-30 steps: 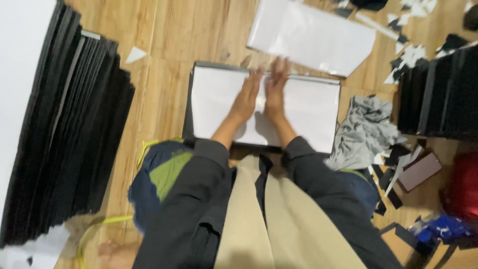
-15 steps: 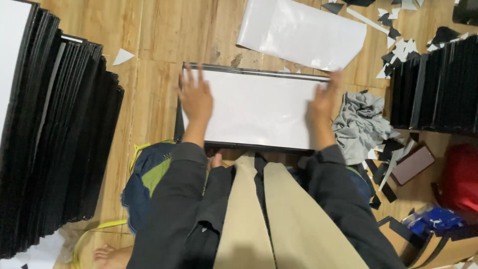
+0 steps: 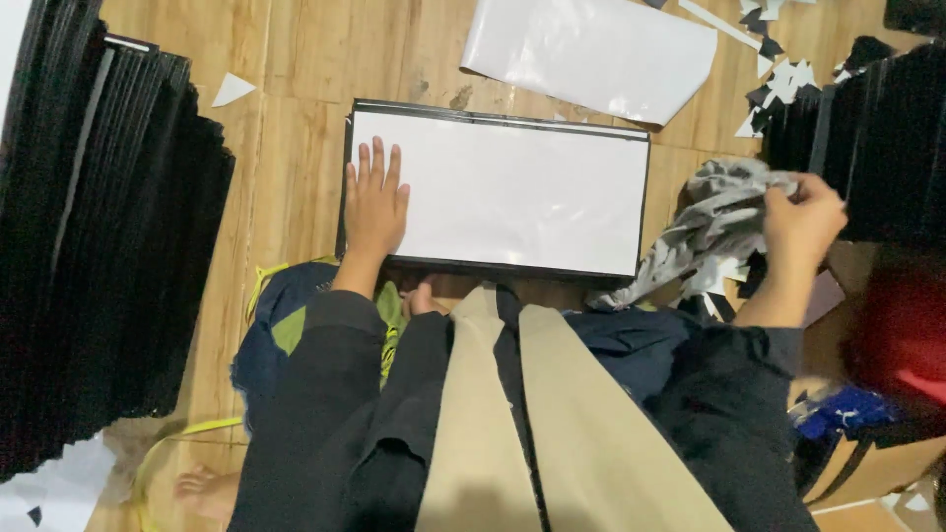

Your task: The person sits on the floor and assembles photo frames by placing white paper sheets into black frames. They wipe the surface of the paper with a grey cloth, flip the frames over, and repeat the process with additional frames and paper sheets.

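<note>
The left hand [image 3: 374,202] lies flat, fingers spread, on the white rectangular sheet in a black frame [image 3: 512,187]. The right hand [image 3: 803,222] is closed on a crumpled grey cloth [image 3: 709,222] beside it. This looks like the wiping step; next, the cloth must come onto the sheet.

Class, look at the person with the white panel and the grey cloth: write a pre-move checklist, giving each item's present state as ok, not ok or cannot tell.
1. Left hand flat on the white panel, steadying it: ok.
2. Right hand has hold of the grey cloth: ok.
3. Cloth lifted off the panel: ok, it hangs beside the right edge.
4. Panel surface free of scraps: ok, nothing visible on it.
5. Panel lies flat on the wooden floor: ok.
6. Cloth is clean: cannot tell.
</note>
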